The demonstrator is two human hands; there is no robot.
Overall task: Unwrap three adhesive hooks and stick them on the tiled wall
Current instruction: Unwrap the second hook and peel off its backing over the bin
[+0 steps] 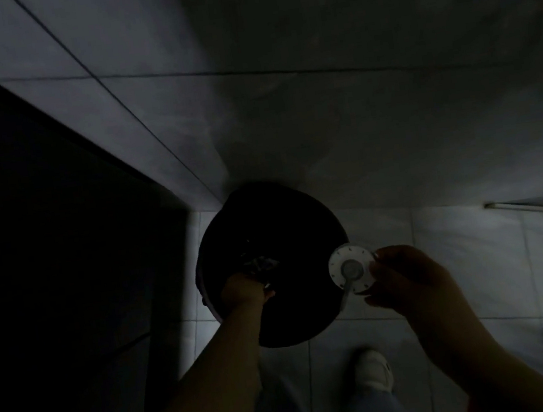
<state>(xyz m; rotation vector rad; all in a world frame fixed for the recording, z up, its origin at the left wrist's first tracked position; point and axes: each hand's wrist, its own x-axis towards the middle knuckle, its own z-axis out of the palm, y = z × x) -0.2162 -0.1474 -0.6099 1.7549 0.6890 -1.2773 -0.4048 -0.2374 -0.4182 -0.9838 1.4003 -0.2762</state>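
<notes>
The room is very dim. My right hand (407, 279) pinches a round white adhesive hook (351, 269) by its edge; a grey metal hook arm hangs down from its centre. My left hand (245, 290) reaches down over a dark round bin (286, 224) and is closed on a crumpled clear wrapper (260, 265) at the bin's mouth. The grey tiled wall (354, 108) rises straight ahead and to the left, with dark grout lines across it.
The bin stands in the corner on a pale tiled floor (478, 265). A dark doorway or panel (45, 253) fills the left side. My white shoe (373, 370) and trouser legs show below. A thin metal strip (525, 206) runs along the wall base at right.
</notes>
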